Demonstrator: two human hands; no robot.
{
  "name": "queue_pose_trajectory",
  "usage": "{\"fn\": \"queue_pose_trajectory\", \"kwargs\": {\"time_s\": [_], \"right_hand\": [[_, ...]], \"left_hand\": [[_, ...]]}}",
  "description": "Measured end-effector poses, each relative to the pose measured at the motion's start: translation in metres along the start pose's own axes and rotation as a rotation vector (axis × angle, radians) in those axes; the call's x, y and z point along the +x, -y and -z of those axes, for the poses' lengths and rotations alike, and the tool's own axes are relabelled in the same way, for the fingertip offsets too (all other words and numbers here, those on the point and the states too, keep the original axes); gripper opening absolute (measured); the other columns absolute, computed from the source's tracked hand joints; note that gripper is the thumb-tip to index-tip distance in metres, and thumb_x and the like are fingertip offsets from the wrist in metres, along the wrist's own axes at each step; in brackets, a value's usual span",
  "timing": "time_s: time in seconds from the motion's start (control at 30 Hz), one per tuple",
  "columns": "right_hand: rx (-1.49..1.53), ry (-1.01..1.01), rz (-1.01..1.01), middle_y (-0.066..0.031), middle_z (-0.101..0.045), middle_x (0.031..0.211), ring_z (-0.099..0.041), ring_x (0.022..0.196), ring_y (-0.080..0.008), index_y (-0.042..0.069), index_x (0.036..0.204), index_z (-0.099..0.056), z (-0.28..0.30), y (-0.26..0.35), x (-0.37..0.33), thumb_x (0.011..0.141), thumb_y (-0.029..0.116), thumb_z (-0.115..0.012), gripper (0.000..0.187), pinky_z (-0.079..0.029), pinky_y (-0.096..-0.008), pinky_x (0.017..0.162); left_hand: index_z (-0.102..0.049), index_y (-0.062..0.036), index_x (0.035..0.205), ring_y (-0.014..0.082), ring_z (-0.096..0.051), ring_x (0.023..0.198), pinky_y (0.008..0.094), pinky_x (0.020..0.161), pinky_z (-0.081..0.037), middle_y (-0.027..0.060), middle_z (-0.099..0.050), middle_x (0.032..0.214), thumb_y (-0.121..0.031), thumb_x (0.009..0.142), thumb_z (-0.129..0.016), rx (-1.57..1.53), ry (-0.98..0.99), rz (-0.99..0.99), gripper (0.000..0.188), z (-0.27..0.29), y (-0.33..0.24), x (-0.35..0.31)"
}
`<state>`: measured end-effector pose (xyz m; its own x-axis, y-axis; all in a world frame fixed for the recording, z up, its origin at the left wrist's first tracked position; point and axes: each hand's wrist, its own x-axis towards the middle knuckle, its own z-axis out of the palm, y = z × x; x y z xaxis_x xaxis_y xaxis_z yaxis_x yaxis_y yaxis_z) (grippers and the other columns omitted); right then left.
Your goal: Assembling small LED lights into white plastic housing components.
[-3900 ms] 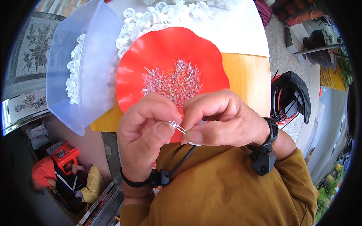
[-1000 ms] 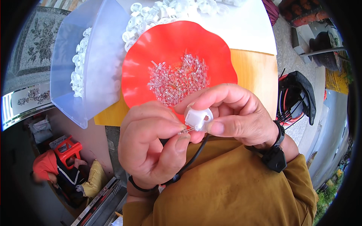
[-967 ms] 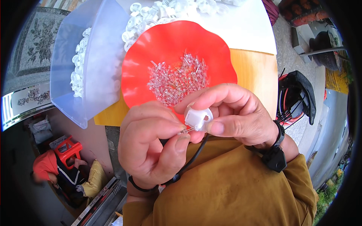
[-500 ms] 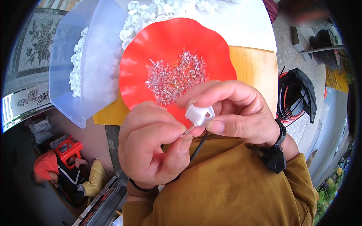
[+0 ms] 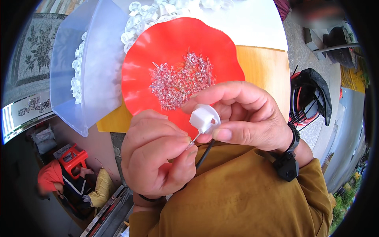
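My right hand (image 5: 248, 114) is closed on a small white plastic housing (image 5: 201, 119), a boxy body with a round flange that has a hole in it. Between the thumb and forefinger of my left hand (image 5: 158, 154) is a small clear LED (image 5: 191, 144). Its thin metal legs point up to the lower edge of the housing and appear to meet it; whether they are inside cannot be made out. Both hands are over the near rim of a red wavy-edged bowl (image 5: 146, 51), which holds a heap of similar clear LEDs (image 5: 181, 81).
A translucent plastic bin (image 5: 102, 67) with white housings (image 5: 77, 75) stands at the left. More white housings (image 5: 136, 23) are piled behind the bowl on the table (image 5: 262, 65). A black cable (image 5: 206, 155) runs below my hands. At lower left, another person (image 5: 51, 175) is near a red stool (image 5: 74, 161).
My right hand has tilted the housing, so its flange faces me more. My left fingertips have drawn slightly away from it, showing more of the LED's legs. The whole view has shifted a little.
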<state>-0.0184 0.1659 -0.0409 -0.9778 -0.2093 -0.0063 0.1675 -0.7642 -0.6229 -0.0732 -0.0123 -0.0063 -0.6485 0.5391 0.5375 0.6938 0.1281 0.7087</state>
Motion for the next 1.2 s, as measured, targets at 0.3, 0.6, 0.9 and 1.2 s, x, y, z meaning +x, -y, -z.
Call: {"fn": "queue_pose_trajectory", "kwargs": {"time_s": [0.3,0.6,0.9,1.2], "right_hand": [[-0.363,0.037,0.098,-0.0189,-0.056,0.12,-0.057,0.109,-0.0228,-0.001,0.118,-0.053,0.008,0.006,-0.001,0.08,0.0,-0.066,0.041,-0.049,-0.0336,0.089],[-0.787,0.147,0.324,-0.018,-0.059,0.116,-0.054,0.112,-0.0284,-0.002,0.114,-0.057,0.017,0.017,0.005,0.073,0.0,-0.07,0.044,-0.04,-0.0387,0.098],[-0.739,0.107,0.249,-0.0187,-0.06,0.114,-0.055,0.112,-0.0297,-0.004,0.115,-0.057,0.019,0.02,0.001,0.076,0.002,-0.068,0.041,-0.04,-0.0382,0.097],[-0.765,0.158,0.313,-0.019,-0.062,0.111,-0.058,0.105,-0.0293,-0.005,0.114,-0.058,0.026,0.022,-0.001,0.076,0.006,-0.069,0.042,-0.044,-0.0378,0.091]], "left_hand": [[-0.056,-0.0053,0.09,0.0194,-0.053,0.062,0.034,0.057,-0.042,0.0052,-0.058,0.078,0.001,0.071,-0.067,0.043,0.023,0.005,0.023,0.003,-0.002,-0.001],[-0.057,-0.0049,0.089,0.0195,-0.053,0.062,0.0342,0.058,-0.043,0.0053,-0.058,0.078,0.001,0.07,-0.067,0.072,0.025,0.008,0.023,0.001,-0.002,-0.003],[-0.058,-0.0044,0.088,0.0201,-0.052,0.062,0.0343,0.057,-0.042,0.0061,-0.057,0.08,0.004,0.067,-0.067,0.087,0.056,0.024,0.024,-0.003,-0.004,0.003],[-0.06,-0.0026,0.088,0.0209,-0.051,0.062,0.0322,0.056,-0.041,0.0079,-0.056,0.08,0.005,0.065,-0.069,0.109,0.133,0.056,0.025,-0.007,-0.007,0.005]]}}
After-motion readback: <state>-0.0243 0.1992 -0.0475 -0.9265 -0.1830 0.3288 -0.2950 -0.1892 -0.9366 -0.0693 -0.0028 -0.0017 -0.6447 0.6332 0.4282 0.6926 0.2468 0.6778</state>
